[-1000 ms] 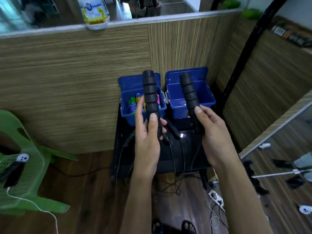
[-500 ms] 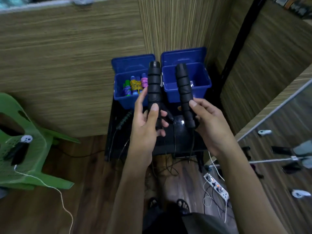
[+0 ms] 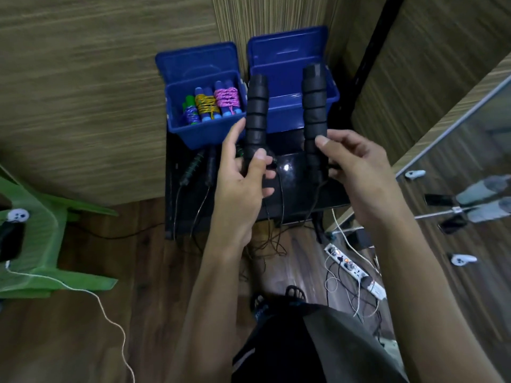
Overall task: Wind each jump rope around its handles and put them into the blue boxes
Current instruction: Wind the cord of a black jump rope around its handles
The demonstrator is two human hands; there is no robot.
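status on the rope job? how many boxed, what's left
Done: three wound ropes sit in the left blue box. In hand: the left hand and right hand each hold one black handle of a rope whose cord hangs loose, not yet wound. Left: at least one more rope lies on the black table. The right blue box looks empty.

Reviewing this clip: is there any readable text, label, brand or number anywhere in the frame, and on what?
None can be read. The two blue boxes, the black foam handles and the wound ropes show no print. The power strip on the floor is too small and blurred to tell.
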